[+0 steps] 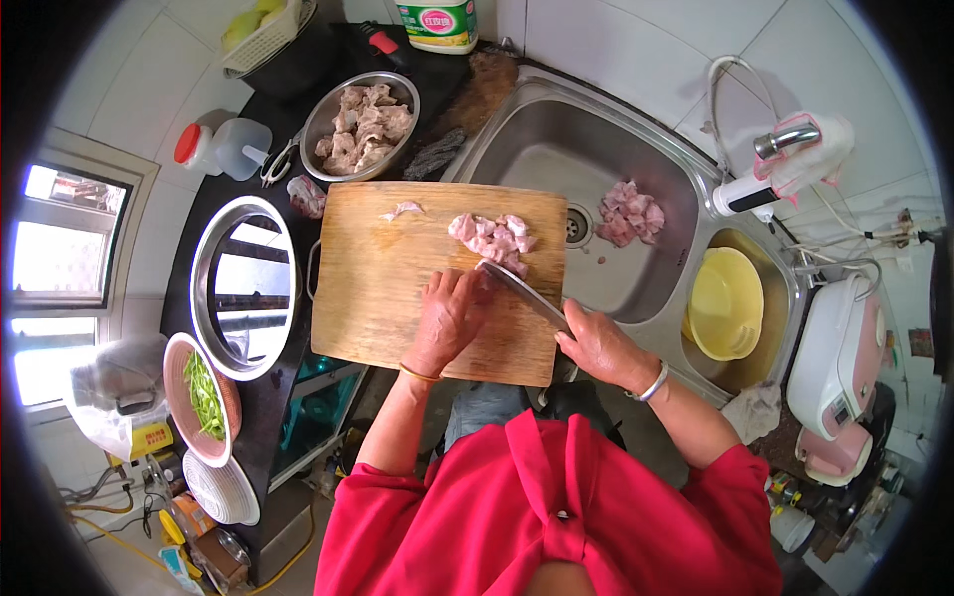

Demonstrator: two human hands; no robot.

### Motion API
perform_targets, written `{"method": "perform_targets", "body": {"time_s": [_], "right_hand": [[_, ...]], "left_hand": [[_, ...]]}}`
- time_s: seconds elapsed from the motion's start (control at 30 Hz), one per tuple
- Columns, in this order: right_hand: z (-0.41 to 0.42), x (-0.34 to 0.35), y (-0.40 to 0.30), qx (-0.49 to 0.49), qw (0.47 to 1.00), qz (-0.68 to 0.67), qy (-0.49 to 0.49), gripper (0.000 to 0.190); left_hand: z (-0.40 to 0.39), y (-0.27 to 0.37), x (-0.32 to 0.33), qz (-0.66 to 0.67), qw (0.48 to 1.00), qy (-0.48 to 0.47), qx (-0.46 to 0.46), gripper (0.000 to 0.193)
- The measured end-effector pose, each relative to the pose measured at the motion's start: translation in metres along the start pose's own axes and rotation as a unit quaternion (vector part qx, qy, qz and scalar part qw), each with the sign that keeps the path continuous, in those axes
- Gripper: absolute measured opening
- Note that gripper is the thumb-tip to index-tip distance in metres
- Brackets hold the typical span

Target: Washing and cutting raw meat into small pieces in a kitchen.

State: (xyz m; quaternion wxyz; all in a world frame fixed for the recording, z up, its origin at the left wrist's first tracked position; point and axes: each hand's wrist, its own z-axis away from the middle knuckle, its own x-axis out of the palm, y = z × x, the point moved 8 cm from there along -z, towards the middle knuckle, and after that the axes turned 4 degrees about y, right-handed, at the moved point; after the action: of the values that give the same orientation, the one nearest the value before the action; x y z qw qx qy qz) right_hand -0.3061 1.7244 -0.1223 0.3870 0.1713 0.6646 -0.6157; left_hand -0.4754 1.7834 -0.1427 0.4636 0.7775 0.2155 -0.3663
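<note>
A kitchen knife [525,292] is gripped by its handle in my right hand [600,344], its blade slanting over the right half of a wooden cutting board [373,298]. My left hand [449,316] has its fingers bent over a piece of raw meat [484,290] beside the blade, and that piece is mostly hidden. Cut chunks of pale pink raw meat [492,235] lie just beyond the knife tip. A small scrap of skin or fat [402,211] rests near the board's far edge.
Right of the board, a stainless steel sink [522,160] holds more raw meat [630,214]. A steel bowl of meat pieces [365,130] stands behind the board. Scissors [281,160], a steel basin [205,298] and a basket of green vegetables [201,395] are leftward. A yellow basin [724,304] sits in the smaller sink.
</note>
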Motion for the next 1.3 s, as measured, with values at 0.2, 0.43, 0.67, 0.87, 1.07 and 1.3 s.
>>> {"method": "perform_targets", "body": {"time_s": [0.2,0.43,0.67,0.87,1.07,1.3], "right_hand": [[-0.006,0.001,-0.014,-0.004,1.000,0.015,0.006,0.023],[0.001,-0.008,-0.020,-0.022,0.999,0.017,-0.026,0.022],[-0.044,0.010,-0.024,-0.057,0.998,-0.008,-0.005,0.024],[-0.056,0.018,-0.021,-0.054,0.997,-0.052,0.019,0.023],[-0.029,0.001,0.010,0.038,0.995,-0.084,0.038,0.026],[-0.015,-0.019,-0.001,0.045,0.993,-0.087,0.070,0.025]], "left_hand": [[-0.010,0.006,0.000,-0.032,0.998,-0.051,0.026,0.027],[-0.003,0.014,0.000,-0.053,0.998,0.002,0.044,0.021],[-0.010,0.009,0.005,-0.024,0.999,-0.048,-0.010,0.022],[0.010,-0.014,0.010,0.327,0.935,-0.050,-0.123,0.025],[-0.002,-0.007,-0.002,0.453,0.880,0.072,-0.119,0.030],[-0.001,0.007,0.003,0.132,0.982,0.085,-0.105,0.022]]}}
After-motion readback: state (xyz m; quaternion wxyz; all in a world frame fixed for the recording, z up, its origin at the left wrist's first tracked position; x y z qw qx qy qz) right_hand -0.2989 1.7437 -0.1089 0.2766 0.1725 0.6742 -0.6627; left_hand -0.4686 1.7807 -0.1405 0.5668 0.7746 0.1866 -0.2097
